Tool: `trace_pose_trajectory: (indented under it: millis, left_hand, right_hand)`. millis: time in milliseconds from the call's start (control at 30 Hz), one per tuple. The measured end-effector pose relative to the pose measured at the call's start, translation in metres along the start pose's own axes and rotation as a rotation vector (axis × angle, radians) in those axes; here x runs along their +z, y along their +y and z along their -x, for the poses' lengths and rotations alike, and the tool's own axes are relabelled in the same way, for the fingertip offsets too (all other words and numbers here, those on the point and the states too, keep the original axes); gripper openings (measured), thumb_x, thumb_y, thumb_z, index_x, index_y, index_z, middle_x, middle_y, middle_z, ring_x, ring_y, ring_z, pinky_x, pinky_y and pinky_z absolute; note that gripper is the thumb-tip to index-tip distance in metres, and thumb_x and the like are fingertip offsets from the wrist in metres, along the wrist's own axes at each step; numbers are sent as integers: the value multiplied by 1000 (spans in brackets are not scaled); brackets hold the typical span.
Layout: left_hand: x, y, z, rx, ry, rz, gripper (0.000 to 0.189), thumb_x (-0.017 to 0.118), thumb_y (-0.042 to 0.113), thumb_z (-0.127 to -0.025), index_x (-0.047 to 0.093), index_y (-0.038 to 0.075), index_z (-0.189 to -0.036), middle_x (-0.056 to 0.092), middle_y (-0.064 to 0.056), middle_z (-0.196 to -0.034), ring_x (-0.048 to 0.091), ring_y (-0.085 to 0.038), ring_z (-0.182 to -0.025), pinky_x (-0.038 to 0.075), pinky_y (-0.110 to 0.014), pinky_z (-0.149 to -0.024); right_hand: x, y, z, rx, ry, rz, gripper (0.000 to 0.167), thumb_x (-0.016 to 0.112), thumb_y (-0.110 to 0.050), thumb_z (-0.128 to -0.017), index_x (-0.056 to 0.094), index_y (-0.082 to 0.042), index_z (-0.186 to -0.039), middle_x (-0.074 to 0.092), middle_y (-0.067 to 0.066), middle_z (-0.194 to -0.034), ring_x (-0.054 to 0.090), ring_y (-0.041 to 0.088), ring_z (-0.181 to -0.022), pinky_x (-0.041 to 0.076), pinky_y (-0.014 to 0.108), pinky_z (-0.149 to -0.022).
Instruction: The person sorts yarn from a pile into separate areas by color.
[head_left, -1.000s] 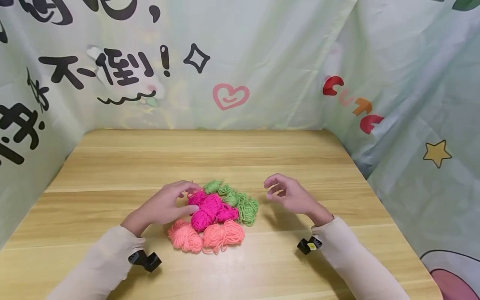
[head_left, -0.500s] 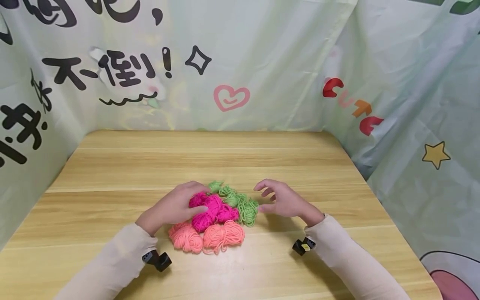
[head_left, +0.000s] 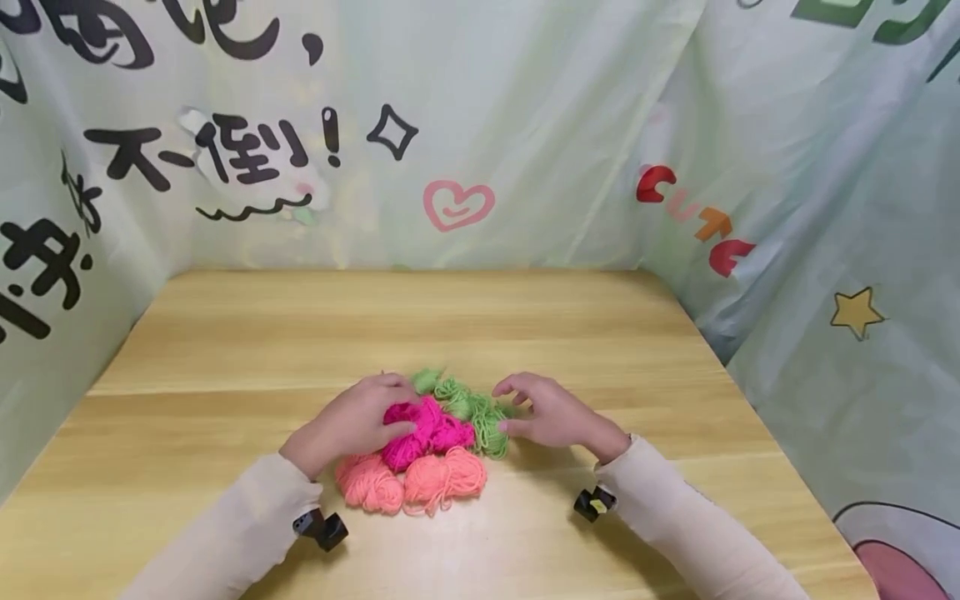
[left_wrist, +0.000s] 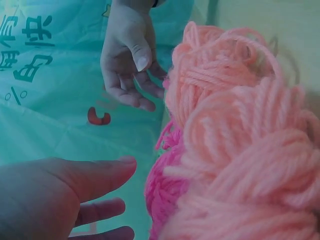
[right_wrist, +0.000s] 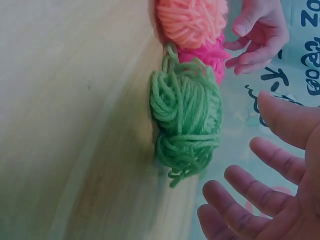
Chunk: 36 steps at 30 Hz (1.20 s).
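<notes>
Skeins of yarn lie bunched together on the table: magenta yarn (head_left: pixel 427 432) in the middle, green yarn (head_left: pixel 471 410) behind and to the right, two coral skeins (head_left: pixel 446 481) in front. My left hand (head_left: pixel 356 423) is at the left side of the magenta yarn, its fingertips over that edge in the head view. Its thumb and fingers look loosely extended in the left wrist view, pinching nothing. Beside the green yarn, my right hand (head_left: pixel 555 414) has its fingers spread and slightly bent. The right wrist view shows a gap between those fingers and the green skein (right_wrist: pixel 187 117).
The wooden table (head_left: pixel 225 333) extends around the yarn on all sides. Printed fabric sheets (head_left: pixel 525 108) hang behind it and along both sides. A small black camera (head_left: pixel 321 529) sits at the left wrist, another camera (head_left: pixel 595 503) at the right.
My left hand has moved right, over the edge of the magenta yarn. My right hand has come left, closer to the green yarn. The head view has tilted slightly; the yarn stays roughly in place.
</notes>
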<state>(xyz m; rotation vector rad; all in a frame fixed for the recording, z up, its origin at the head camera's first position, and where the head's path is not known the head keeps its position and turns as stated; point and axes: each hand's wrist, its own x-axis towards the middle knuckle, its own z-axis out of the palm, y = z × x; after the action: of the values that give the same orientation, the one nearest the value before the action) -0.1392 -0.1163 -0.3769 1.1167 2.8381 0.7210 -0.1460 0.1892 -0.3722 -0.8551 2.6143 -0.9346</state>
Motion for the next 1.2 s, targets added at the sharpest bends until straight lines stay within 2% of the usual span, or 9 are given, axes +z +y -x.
trace_pose_trajectory:
  millis: [133, 367, 633, 833, 933, 1200]
  left_hand:
    - [4, -1, 3, -12, -19, -9, 30, 76, 18, -85, 70, 7, -111, 63, -9, -117, 58, -30, -112, 47, -46, -95]
    - [3, 1, -2, -7, -6, -9, 30, 78, 18, -83, 70, 6, -111, 63, -9, -117, 58, -29, -112, 47, -45, -97]
    - [4, 5, -3, -34, -58, -17, 29, 76, 16, -85, 70, 5, -111, 63, -12, -119, 57, -31, -114, 46, -46, -97]
    - [7, 3, -3, -25, -86, -8, 27, 75, 14, -86, 70, 5, -111, 64, -12, -117, 58, -31, -113, 47, -46, -96]
    - [8, 4, -3, -41, -101, -12, 28, 74, 15, -87, 70, 5, -112, 64, -13, -119, 58, -31, -114, 46, -46, -97]
    - [9, 3, -2, -49, -110, -29, 27, 74, 17, -87, 71, 7, -112, 64, -12, -118, 59, -31, -111, 47, -46, -95]
  right_hand:
    - [5, -1, 1, -8, -24, 12, 42, 72, -24, -89, 58, -6, -124, 59, 10, -123, 60, 30, -104, 52, 45, -84]
    - [5, -1, -1, -22, -17, 66, 44, 73, -25, -88, 58, -7, -125, 59, 9, -124, 60, 28, -103, 51, 44, -85]
    - [12, -1, -4, -50, -34, 141, 45, 74, -24, -86, 59, -4, -124, 61, 9, -122, 60, 24, -101, 49, 42, -89]
    - [17, -2, -8, -70, -64, 180, 45, 75, -24, -86, 60, -3, -123, 61, 10, -122, 57, 26, -111, 46, 43, -96]
    - [20, -2, -10, -78, -81, 193, 45, 76, -24, -85, 61, -4, -122, 62, 10, -122, 56, 27, -115, 44, 43, -99]
    - [24, -4, -14, -69, -127, 227, 46, 77, -22, -84, 61, -5, -123, 61, 10, -125, 55, 28, -118, 42, 43, -102]
